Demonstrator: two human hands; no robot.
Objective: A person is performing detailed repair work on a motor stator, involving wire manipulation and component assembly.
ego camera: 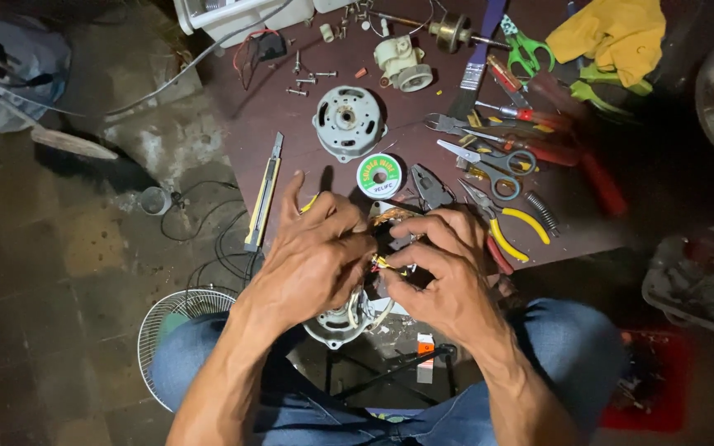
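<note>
My left hand (311, 252) and my right hand (444, 268) are both closed around a small fan motor (342, 320) with copper windings, held above my knees at the near edge of a dark brown board (249, 124). Between my fingertips run thin yellow and red wires (388, 265). The motor's grey metal housing shows below my left palm. Most of the motor is hidden by my hands.
On the board lie a grey motor end cover (347, 121), a green solder spool (378, 175), a yellow utility knife (264, 192), scissors (493, 161), yellow-handled pliers (510, 223), screws and screwdrivers. A fan grille (177, 318) rests on the floor at left. A yellow cloth (613, 33) sits far right.
</note>
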